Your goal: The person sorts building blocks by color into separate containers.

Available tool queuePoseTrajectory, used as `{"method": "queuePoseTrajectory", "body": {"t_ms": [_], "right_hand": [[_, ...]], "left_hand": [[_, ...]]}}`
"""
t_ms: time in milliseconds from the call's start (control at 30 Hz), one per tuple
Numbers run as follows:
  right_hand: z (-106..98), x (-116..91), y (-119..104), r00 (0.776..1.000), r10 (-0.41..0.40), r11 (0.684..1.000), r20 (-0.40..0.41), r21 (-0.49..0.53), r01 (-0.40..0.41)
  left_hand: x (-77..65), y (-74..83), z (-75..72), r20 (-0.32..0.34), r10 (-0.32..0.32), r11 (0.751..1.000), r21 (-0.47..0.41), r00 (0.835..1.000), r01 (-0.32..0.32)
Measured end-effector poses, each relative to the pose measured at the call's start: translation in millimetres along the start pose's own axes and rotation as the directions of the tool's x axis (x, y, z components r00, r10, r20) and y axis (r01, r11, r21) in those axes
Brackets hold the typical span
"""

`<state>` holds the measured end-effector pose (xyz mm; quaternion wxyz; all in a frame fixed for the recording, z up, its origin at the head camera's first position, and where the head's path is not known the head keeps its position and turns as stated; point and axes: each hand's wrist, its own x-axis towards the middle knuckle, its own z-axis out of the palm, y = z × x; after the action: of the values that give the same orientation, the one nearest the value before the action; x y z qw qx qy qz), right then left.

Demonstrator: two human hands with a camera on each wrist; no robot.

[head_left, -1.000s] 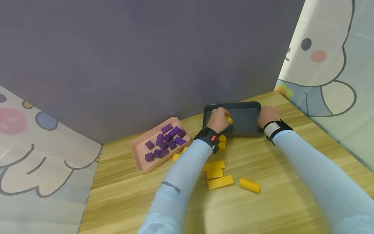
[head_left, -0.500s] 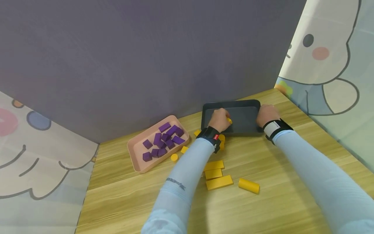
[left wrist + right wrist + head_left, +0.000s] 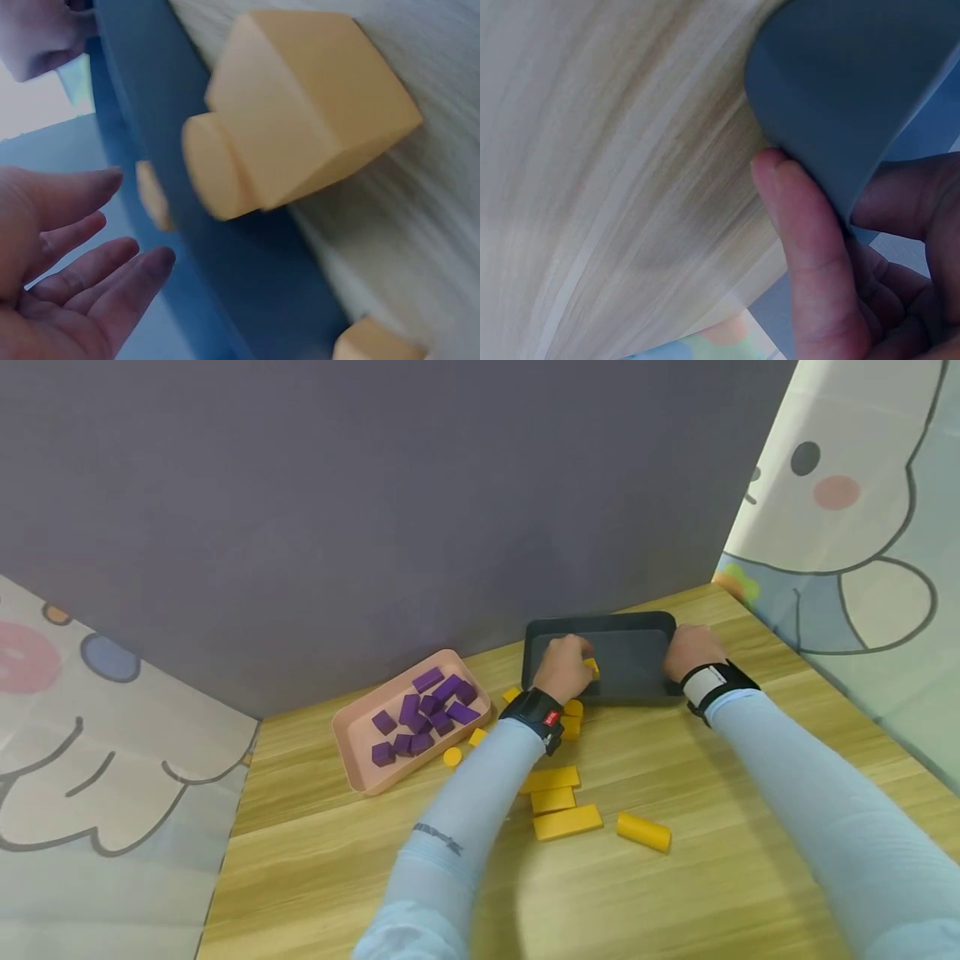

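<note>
My left hand (image 3: 562, 668) is over the left part of a dark grey tray (image 3: 633, 664). In the left wrist view its thumb and fingers (image 3: 124, 300) are spread apart, with a small yellow block (image 3: 154, 196) just beyond the fingertips, inside the tray. That block (image 3: 592, 667) shows at the hand's right side in the head view. My right hand (image 3: 692, 652) is at the tray's right end. Close up, its thumb is inside the tray wall (image 3: 825, 90) and a finger (image 3: 810, 240) lies along the outside, pinching the wall between them.
A pink tray (image 3: 360, 781) of purple blocks is to the left. Yellow blocks (image 3: 572, 727) stand against the dark tray's front. Nearer lie flat yellow blocks (image 3: 567, 822) and a yellow cylinder (image 3: 643, 832). A small yellow disc (image 3: 452, 757) is beside the pink tray. A grey panel (image 3: 375, 527) stands behind.
The left hand's fingers have come off the small yellow block, which they held earlier; it is now lower, in the dark tray. The right hand has kept its hold on the tray's end.
</note>
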<state>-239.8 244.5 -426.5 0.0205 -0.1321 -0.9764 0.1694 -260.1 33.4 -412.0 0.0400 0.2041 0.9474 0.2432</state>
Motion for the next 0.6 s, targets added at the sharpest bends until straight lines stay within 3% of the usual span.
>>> {"method": "queuePoseTrajectory", "body": {"t_ms": [100, 233, 433, 600], "right_hand": [[1, 1, 3, 1.0, -0.006, 1.0, -0.001, 0.002, 0.006], [2, 5, 10, 1.0, -0.019, 1.0, -0.006, -0.006, 0.019], [3, 12, 14, 0.999, -0.043, 0.999, -0.006, -0.015, 0.043], [2, 16, 12, 0.999, -0.049, 0.999, -0.003, -0.015, 0.049]], "left_hand": [[-15.7, 5.2, -10.7, -0.023, 0.081, 0.997, 0.003, 0.996, -0.081], [-38.7, 13.7, -19.0, -0.045, 0.213, 0.976, 0.063, 0.976, -0.21], [-80.0, 19.6, -25.2, 0.035, 0.364, 0.917, 0.163, 0.931, -0.364], [-113.2, 14.2, -19.2, 0.111, 0.432, 0.866, 0.225, 0.895, -0.446]]}}
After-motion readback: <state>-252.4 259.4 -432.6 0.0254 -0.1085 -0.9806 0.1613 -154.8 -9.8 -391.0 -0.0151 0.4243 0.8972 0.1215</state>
